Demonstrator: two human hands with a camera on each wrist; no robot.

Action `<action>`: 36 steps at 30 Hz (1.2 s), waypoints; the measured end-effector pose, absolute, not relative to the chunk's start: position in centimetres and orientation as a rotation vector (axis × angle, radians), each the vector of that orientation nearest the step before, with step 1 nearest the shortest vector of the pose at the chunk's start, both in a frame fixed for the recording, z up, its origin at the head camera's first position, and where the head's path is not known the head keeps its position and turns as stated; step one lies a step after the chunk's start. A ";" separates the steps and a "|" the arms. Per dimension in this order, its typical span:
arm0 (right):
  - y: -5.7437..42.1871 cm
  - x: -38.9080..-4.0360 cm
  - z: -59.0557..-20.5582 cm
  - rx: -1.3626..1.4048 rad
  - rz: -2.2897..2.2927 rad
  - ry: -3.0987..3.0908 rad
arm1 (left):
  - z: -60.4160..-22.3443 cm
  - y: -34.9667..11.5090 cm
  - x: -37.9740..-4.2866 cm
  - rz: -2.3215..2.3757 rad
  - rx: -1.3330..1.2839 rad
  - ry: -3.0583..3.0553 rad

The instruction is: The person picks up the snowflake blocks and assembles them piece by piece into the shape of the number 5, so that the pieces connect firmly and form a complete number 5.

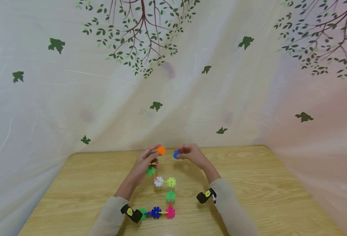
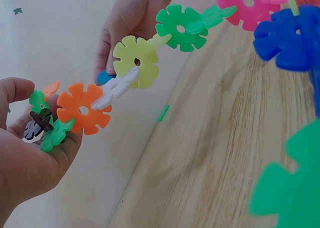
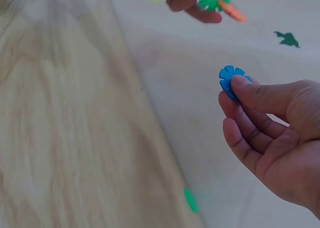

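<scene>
My left hand [image 1: 140,166] grips one end of a chain of notched plastic snowflake discs. At that end an orange disc [image 1: 161,150] sticks out beside the fingertips. Dark and green discs [image 2: 56,135] lie against the palm in the left wrist view. From there the chain runs through a white disc [image 1: 158,181], a yellow disc [image 1: 171,182] and a green one [image 1: 170,196] to a pink disc [image 1: 170,212]. A dark blue disc [image 1: 156,212] follows, towards the left sleeve. My right hand [image 1: 193,154] pinches a loose blue disc [image 3: 227,78] between thumb and finger, apart from the chain.
Beneath both hands is a wooden table [image 1: 264,183]. A pale cloth backdrop [image 1: 111,98] with printed leaves and birds hangs behind its far edge. A small green mark or piece [image 3: 190,200] shows beyond the table edge in the right wrist view.
</scene>
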State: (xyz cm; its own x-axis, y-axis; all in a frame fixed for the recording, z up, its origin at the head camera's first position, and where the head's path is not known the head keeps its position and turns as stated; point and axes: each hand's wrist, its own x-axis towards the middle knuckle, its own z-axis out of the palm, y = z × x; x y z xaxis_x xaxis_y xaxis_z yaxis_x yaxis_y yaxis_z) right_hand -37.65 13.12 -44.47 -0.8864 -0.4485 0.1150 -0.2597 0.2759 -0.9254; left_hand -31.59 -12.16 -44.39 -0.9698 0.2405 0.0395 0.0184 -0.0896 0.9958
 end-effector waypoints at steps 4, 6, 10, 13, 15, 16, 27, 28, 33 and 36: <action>12.4 -37.0 -43.3 -0.661 -1.763 2.359 | -44.3 -12.1 -31.5 2.210 0.278 1.994; 12.0 -36.7 -43.0 -0.671 -1.809 2.358 | -44.3 -12.1 -31.5 2.217 0.275 1.989; 11.1 -36.2 -42.4 -0.689 -1.905 2.369 | -44.3 -12.2 -31.5 2.228 0.286 1.988; 10.5 -35.8 -42.2 -0.711 -1.949 2.377 | -44.3 -12.2 -31.5 2.231 0.300 1.989; 10.3 -35.7 -42.2 -0.721 -1.963 2.382 | -44.2 -12.2 -31.5 2.230 0.296 1.987; 10.2 -35.6 -42.2 -0.722 -1.968 2.387 | -44.2 -12.2 -31.5 2.231 0.293 1.984; 9.5 -35.1 -42.6 -0.748 -1.983 2.444 | -44.4 -12.1 -31.6 2.195 0.316 2.075; 9.4 -35.0 -42.6 -0.759 -1.986 2.443 | -44.5 -12.0 -31.6 2.192 0.318 2.082; 9.0 -34.7 -42.5 -0.796 -2.004 2.446 | -44.4 -12.0 -31.6 2.177 0.334 2.119; 8.8 -34.6 -42.6 -0.808 -2.017 2.455 | -44.6 -12.0 -31.6 2.174 0.327 2.139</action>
